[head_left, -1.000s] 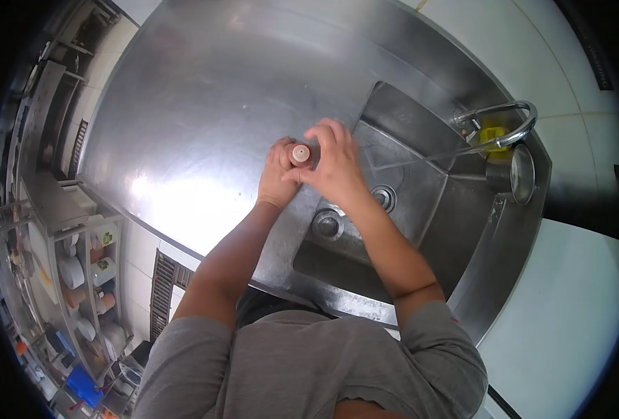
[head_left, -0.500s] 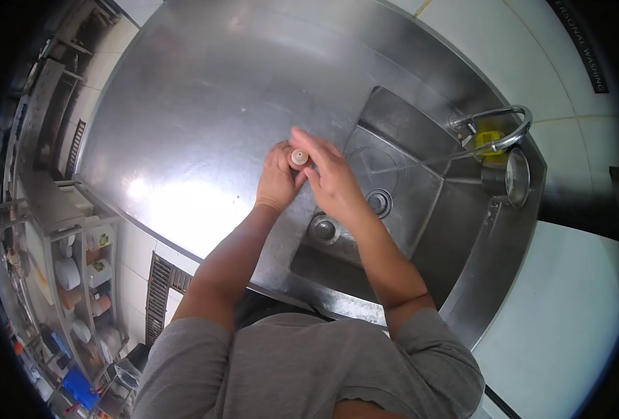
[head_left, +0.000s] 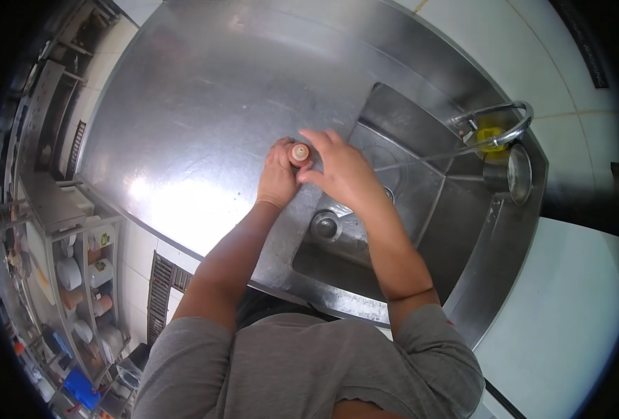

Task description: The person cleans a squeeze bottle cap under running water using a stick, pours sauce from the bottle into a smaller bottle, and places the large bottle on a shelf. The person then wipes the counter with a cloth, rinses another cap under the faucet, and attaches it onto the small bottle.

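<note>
A small bottle [head_left: 299, 153] with a pale round cap and a reddish-brown body is seen from above, near the left edge of the sink basin. Wrapped round its left side is my left hand [head_left: 278, 174]. My right hand [head_left: 342, 167] is at the bottle's right, thumb and fingers spread apart, with the thumb close to its lower right side; whether the thumb touches it I cannot tell. The bottle's lower part is hidden by the hands. A thin stream of water [head_left: 428, 156] runs from the curved tap [head_left: 522, 126] into the sink [head_left: 421, 188].
A steel counter [head_left: 204, 91] extends to the left. Behind the tap is a yellow item [head_left: 491, 138], beside a metal pot [head_left: 519, 174]. A round drain fitting [head_left: 326, 225] lies in the sink's near left part. Shelves with containers [head_left: 68, 274] stand at far left.
My right hand was closed over the bottle's top half a second ago; its fingers have since opened and moved right. My left hand still holds the bottle in about the same place.
</note>
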